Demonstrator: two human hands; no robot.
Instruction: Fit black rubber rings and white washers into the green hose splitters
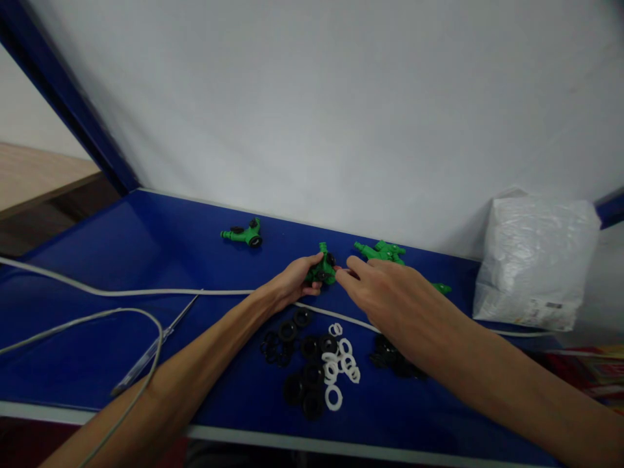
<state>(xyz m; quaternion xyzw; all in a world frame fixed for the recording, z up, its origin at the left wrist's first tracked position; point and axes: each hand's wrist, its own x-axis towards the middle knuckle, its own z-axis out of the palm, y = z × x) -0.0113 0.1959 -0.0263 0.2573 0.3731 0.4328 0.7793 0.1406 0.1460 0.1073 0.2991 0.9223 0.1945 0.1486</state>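
My left hand [294,281] is closed around a green Y-shaped hose splitter [324,266] with black valve knobs. My right hand [377,279] is at its right side, thumb and fingers pinched together. A small reddish tip shows between those fingers and the splitter; what it belongs to is hidden by the hand. Below the hands lie several white ring washers [333,398], several black threaded rings [312,404] and smaller black O-rings [270,344]. More small black parts [390,357] sit partly under my right forearm.
Another green splitter [247,236] stands at the back left; more green splitters [377,249] lie behind my right hand. A white cable [97,292] crosses the blue table [160,240]. A thin pointed tool [146,357] lies at left. A white plastic-wrapped package [539,260] leans at right.
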